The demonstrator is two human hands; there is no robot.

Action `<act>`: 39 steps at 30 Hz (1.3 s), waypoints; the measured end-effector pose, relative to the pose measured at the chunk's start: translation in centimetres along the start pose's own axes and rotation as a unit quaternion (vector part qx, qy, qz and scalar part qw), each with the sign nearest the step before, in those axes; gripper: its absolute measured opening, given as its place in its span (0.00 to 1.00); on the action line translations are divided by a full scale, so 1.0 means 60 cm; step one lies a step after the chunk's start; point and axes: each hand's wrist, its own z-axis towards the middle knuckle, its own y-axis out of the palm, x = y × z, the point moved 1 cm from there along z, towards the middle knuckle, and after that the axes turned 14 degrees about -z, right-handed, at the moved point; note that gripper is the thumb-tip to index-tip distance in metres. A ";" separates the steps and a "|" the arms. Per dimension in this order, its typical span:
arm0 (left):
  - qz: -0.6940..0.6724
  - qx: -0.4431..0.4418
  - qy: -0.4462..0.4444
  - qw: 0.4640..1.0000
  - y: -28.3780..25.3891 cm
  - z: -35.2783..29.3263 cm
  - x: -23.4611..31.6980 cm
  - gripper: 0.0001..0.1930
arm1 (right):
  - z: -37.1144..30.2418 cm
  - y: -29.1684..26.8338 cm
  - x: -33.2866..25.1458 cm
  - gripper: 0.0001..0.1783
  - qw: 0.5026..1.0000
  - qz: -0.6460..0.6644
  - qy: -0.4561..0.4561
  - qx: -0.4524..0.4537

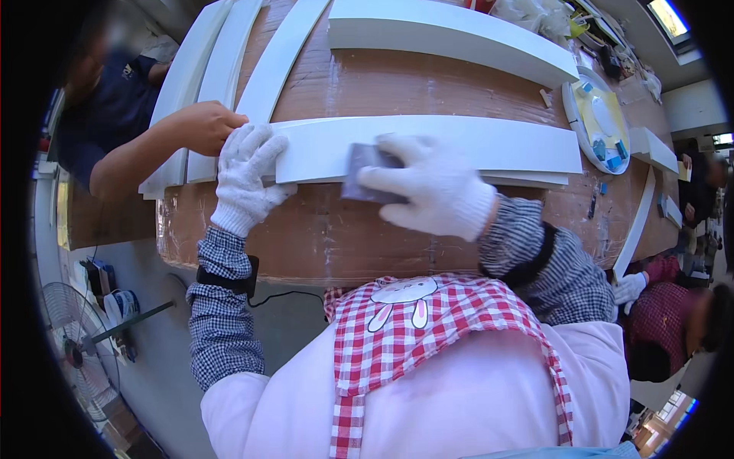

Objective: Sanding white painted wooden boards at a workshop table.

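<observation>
A long white board (497,141) lies crosswise on the brown-covered table, on top of another white board whose edge shows beneath it. My left hand (248,176), in a white knit glove, grips the board's left end, thumb toward the near edge. In my right hand (436,183), also gloved, is a piece of grey sandpaper (358,172), pressed against the board's face and near edge left of its middle. The sandpaper's underside is hidden. A co-worker's bare hand (210,126) is closed right beside my left fingertips; what it holds is hidden.
Several white boards (202,69) lie lengthwise at the far left, and a stack of white boards (451,38) at the back. A white oval frame (573,115) holding small blue pieces is at the right. Co-workers stand left and right; a fan (73,344) is on the left.
</observation>
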 end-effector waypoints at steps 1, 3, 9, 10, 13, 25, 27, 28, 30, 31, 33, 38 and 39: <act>-0.019 0.000 -0.018 1.000 0.000 -0.007 0.004 0.37 | -0.042 -0.013 0.027 0.28 0.999 -0.006 0.040 0.007; -0.012 0.002 -0.029 1.000 0.004 -0.013 0.006 0.38 | -0.146 -0.032 0.094 0.27 0.983 -0.083 0.151 0.066; -0.056 0.027 -0.051 0.997 0.021 -0.011 0.022 0.39 | -0.353 -0.058 0.223 0.28 0.884 -0.179 0.425 0.080; -0.052 0.027 -0.054 0.997 0.023 -0.014 0.021 0.39 | -0.314 -0.058 0.197 0.28 0.907 -0.189 0.370 0.076; -0.044 0.037 -0.057 0.997 0.027 -0.024 0.019 0.39 | -0.153 -0.024 0.090 0.27 0.971 -0.099 0.195 0.102; -0.023 0.013 -0.086 0.996 0.020 -0.029 0.023 0.45 | 0.043 0.014 0.053 0.25 0.987 -0.074 0.129 0.054; -0.025 -0.001 -0.090 0.996 0.012 -0.030 0.026 0.45 | -0.067 -0.003 0.111 0.27 0.961 -0.140 0.221 0.090; -0.010 -0.011 -0.102 0.995 0.008 -0.026 0.032 0.45 | -0.137 -0.007 0.151 0.29 0.941 -0.152 0.285 0.099; 0.015 -0.039 -0.115 0.993 0.002 -0.012 0.043 0.47 | -0.280 -0.024 0.229 0.30 0.862 -0.275 0.417 0.082; 0.009 -0.041 -0.105 0.994 -0.005 0.008 0.058 0.47 | -0.349 -0.038 0.264 0.31 0.819 -0.302 0.483 0.065; 0.101 -0.103 -0.125 0.982 -0.021 0.048 0.094 0.50 | -0.450 -0.060 0.306 0.31 0.763 -0.247 0.598 0.021; 0.044 -0.198 -0.129 0.971 0.001 0.154 0.144 0.50 | -0.459 -0.055 0.277 0.30 0.775 -0.033 0.596 0.210; 0.045 -0.197 -0.125 0.971 0.000 0.173 0.145 0.50 | -0.429 -0.056 0.254 0.29 0.789 -0.048 0.572 0.221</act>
